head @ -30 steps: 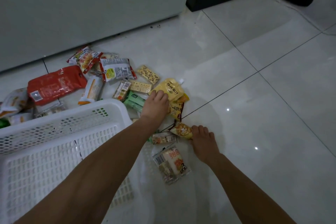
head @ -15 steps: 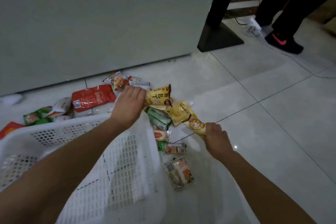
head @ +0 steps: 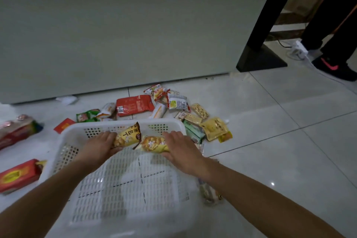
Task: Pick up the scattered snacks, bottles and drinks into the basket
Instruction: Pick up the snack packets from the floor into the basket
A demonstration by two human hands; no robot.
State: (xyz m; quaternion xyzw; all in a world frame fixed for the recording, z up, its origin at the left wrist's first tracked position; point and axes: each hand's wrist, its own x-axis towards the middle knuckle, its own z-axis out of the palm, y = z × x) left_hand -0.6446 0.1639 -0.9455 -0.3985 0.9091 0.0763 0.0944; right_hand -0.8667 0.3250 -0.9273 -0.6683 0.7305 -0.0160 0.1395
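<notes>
Over the basket point(head: 108, 124), two hands hold two packets: the left hand point(head: 98, 146) grips the left packet point(head: 126, 138), the right hand point(head: 181, 149) grips the right packet point(head: 152, 144).

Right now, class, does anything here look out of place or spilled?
Yes. Snack packets lie scattered on the floor behind and beside the white basket, some overlapping in a heap. The left hand and right hand hold yellow packets over it.

Left packet point(head: 126, 138) beside right packet point(head: 153, 144) over the basket point(head: 108, 124), snack pile point(head: 135, 105) on the floor point(head: 270, 141) behind it.
</notes>
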